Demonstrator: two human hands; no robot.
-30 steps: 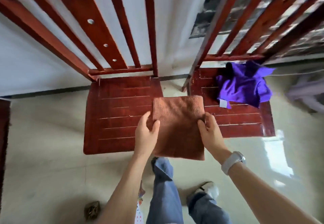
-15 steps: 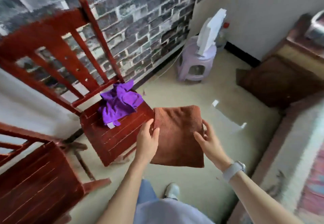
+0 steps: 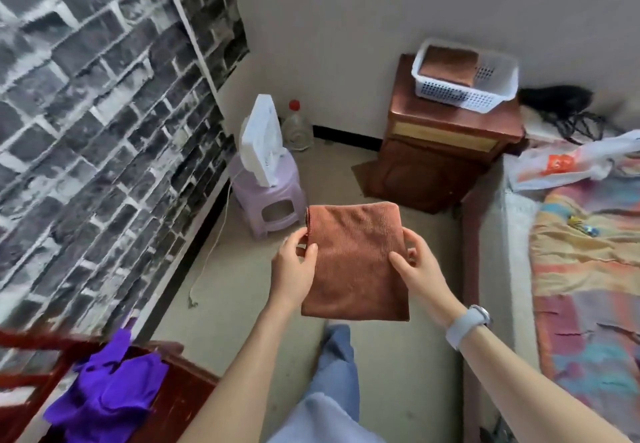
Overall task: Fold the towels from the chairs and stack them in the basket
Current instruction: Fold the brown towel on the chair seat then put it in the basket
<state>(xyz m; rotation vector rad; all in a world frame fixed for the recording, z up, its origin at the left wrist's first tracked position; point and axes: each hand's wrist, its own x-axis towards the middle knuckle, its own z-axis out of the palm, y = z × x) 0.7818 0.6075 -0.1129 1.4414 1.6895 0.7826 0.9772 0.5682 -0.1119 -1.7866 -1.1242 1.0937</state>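
Note:
A folded brown towel (image 3: 356, 255) hangs flat in the air in front of me. My left hand (image 3: 294, 266) pinches its left edge and my right hand (image 3: 414, 266) pinches its right edge. A white plastic basket (image 3: 464, 94) stands on a wooden nightstand (image 3: 446, 137) at the far right, with another folded brown towel (image 3: 448, 64) inside it. A crumpled purple towel (image 3: 110, 387) lies on a red wooden chair (image 3: 180, 394) at the lower left.
A lilac plastic stool (image 3: 273, 200) carrying a white object stands by the brick-pattern wall, with a bottle (image 3: 296, 123) behind it. A bed with a colourful cover (image 3: 585, 269) and a plastic bag (image 3: 568, 162) runs along the right. Bare floor lies between me and the nightstand.
The view has swung right, away from the two chairs toward the nightstand and basket. Both hands have kept hold of the folded brown towel throughout.

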